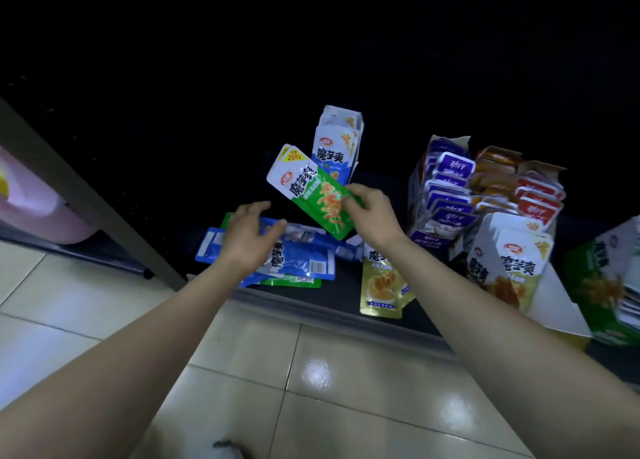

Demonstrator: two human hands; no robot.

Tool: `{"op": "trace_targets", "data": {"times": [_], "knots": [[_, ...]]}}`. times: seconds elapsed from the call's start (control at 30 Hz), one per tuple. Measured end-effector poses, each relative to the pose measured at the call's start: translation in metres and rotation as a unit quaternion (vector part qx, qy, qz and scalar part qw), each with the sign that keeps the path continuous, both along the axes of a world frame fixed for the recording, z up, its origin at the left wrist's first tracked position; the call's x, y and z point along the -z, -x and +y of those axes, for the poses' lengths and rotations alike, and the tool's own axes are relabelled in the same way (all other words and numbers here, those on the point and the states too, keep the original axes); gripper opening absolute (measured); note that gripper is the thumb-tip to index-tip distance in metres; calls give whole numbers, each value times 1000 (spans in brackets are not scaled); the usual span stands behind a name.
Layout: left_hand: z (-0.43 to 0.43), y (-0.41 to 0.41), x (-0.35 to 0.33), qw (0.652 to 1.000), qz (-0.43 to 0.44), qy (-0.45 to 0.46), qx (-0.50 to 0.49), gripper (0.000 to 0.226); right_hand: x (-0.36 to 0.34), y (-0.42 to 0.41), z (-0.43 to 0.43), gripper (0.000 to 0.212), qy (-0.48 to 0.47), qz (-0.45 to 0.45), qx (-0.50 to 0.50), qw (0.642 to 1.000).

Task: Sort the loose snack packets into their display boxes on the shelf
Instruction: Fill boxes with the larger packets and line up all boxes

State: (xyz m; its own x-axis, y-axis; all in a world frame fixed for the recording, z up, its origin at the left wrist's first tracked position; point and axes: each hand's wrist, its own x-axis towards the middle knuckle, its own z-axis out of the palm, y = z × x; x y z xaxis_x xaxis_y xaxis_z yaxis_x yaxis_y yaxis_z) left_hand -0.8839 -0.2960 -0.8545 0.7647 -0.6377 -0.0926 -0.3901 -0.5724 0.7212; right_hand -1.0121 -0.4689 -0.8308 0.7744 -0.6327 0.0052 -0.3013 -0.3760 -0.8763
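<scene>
Head view: my right hand [372, 213] pinches green packet [318, 199]; left hand [247, 237] open over blue packets [304, 259]. Best: firm pinch, slot packet upright into green display box [595, 296], far right.

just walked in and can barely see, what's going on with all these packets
A person is sorting snack packets on a low shelf. The right hand pinches a green packet above the shelf, while the left hand is spread open over a pile of blue packets. A gold packet lies loose nearby; display boxes on the right hold rows of packets.
</scene>
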Motion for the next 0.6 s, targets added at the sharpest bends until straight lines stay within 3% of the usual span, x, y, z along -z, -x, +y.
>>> {"op": "trace_targets", "data": {"times": [0.1, 0.17, 0.3, 0.37, 0.5, 0.6], "knots": [[-26, 17, -17, 959, 242, 146, -31, 36, -13, 4, -3, 16, -126, 8, 11, 992], [-40, 26, -22, 932, 303, 196, -39, 24, -12, 9, -1, 16, -172, 37, -10, 984], [-51, 37, -16, 926, 310, 201, -79, 26, -7, 28, 4, 24, -201, 106, -95, 969], [-51, 40, -9, 929, 306, 189, -92, 27, -5, 37, -2, 21, -198, 118, -64, 971], [-42, 35, 1, 945, 262, 148, -131, 19, 14, 55, -24, 26, -48, 207, 39, 976], [-39, 30, 4, 941, 260, 146, -161, 15, 30, 66, -22, 44, 43, 285, -87, 954]]}}
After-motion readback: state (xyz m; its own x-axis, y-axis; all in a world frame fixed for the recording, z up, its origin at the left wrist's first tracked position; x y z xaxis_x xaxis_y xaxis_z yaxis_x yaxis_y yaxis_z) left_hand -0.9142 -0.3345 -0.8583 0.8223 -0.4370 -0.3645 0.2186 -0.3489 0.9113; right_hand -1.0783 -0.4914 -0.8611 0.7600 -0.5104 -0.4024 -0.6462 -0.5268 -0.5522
